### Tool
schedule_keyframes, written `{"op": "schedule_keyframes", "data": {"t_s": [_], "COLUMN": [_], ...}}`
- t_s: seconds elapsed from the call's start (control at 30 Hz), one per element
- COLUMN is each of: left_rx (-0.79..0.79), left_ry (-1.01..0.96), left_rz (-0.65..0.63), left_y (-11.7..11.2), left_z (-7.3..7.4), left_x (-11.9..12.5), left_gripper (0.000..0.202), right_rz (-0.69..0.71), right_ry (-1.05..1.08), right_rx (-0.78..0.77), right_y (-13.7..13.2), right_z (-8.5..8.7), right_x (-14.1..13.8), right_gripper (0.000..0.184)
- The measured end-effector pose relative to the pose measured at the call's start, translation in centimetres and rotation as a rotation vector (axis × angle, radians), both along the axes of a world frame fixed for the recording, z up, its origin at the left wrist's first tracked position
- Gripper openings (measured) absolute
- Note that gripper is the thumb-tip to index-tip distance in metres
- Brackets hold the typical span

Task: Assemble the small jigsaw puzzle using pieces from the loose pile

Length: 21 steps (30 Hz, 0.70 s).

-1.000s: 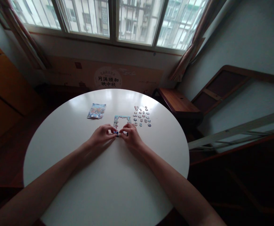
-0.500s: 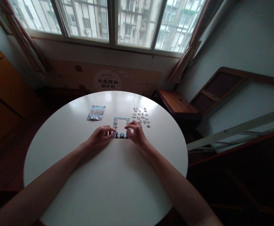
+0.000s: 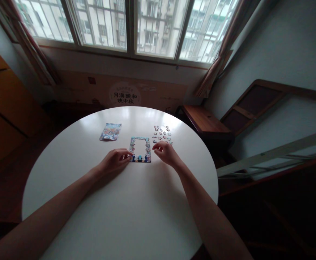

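A jigsaw puzzle [image 3: 148, 150] lies flat on the white table, its printed border joined in a rectangle around a pale, bare middle. At its lower left edge, my left hand [image 3: 116, 159] has thumb and fingers closed on the rim. My right hand [image 3: 166, 152] hovers just right of the puzzle, thumb and forefinger pinched; whether a small piece is between them cannot be made out. Loose puzzle pieces [image 3: 164, 133] are spread beyond my right hand, which partly covers the nearest ones.
A colourful printed sheet or packet [image 3: 110, 131] lies on the round white table [image 3: 122, 209], left of the puzzle. A wooden bench [image 3: 205, 119] stands behind the table's right side. Beyond the far edge, a printed panel [image 3: 152, 92] leans below the window.
My right hand has moved right, off the puzzle's right side and toward the loose pieces. My left hand stays at the left edge. The view has shifted slightly.
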<state>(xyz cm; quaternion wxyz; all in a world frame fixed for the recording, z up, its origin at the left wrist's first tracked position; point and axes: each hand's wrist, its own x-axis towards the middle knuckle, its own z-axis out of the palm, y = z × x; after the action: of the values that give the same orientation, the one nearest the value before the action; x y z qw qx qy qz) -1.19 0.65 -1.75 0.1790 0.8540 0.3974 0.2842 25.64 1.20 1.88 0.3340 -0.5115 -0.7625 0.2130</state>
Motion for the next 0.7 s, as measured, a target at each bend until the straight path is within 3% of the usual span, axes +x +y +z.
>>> {"op": "schedule_keyframes", "data": {"t_s": [0.27,0.7], "left_rx": [0.017,0.068], "left_ry": [0.014,0.059], "left_rz": [0.022,0.026], "left_y": [-0.11,0.02], "left_z": [-0.43,-0.79], "left_x": [-0.01,-0.15], "left_gripper": [0.022,0.022], "right_rz": [0.099,0.106], "right_ry": [-0.189,-0.155], "right_rx": [-0.299,-0.343], "right_y": [-0.99,-0.62], "right_z": [0.83,0.26], "right_x": [0.19,0.49], "right_gripper": [0.02,0.017]}}
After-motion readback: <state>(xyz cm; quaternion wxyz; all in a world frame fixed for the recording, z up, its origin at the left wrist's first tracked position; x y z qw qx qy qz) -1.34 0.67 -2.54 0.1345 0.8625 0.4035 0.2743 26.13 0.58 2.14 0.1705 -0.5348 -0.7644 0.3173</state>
